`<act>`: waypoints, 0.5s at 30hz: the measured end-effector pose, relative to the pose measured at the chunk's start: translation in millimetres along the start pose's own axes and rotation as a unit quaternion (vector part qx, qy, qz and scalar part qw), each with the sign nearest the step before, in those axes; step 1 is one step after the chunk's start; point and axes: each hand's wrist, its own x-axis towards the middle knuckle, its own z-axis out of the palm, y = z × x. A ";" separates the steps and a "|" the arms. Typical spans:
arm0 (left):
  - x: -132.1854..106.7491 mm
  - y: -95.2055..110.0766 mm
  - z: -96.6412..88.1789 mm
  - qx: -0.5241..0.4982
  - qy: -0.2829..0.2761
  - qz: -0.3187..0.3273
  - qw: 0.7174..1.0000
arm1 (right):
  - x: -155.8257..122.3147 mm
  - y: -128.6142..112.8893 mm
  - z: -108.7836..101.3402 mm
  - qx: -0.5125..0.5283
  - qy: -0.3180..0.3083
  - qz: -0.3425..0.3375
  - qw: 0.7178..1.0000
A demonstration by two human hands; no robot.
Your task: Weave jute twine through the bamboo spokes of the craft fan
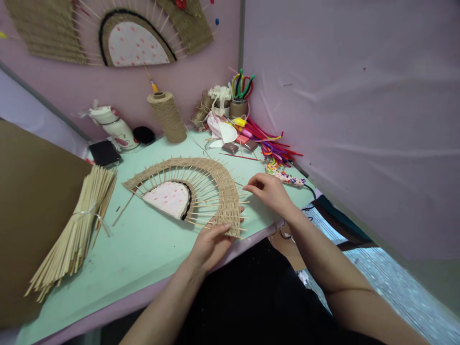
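A half-round woven fan [227,187] of twine and thin sticks lies tilted over the table. Its centre is a white half-circle [168,199] with pink spots, edged by a black braid. My left hand [212,247] grips the fan's lower right corner, thumb on top and fingers underneath. Just right of the woven band, my right hand [271,191] is closed in a pinch near the stick ends. Whatever lies between those fingertips is too thin to make out. Behind the right hand rests a flower-patterned glue gun [287,178] with a black cord.
A tied bundle of flat sticks [77,230] lies at the left beside a brown board [32,211]. At the back stand a white bottle [115,125], a twine cone [168,117] and a scissors pot [238,108]. Colourful pipe cleaners [275,143] spread right. A larger fan [138,44] hangs on the wall.
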 end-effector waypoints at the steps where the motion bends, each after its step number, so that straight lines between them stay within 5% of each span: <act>1: -1.7 1.3 0.3 0.000 -0.001 0.001 1.000 | -3.5 -1.3 1.7 0.015 0.012 0.016 1.000; 6: -7.4 6.3 5.0 0.013 0.000 0.009 1.000 | -17.6 -4.3 17.0 0.106 0.040 0.090 0.989; 15: -11.9 5.3 11.0 0.018 -0.005 0.016 1.000 | -19.9 -17.5 44.1 0.290 -0.014 0.167 0.942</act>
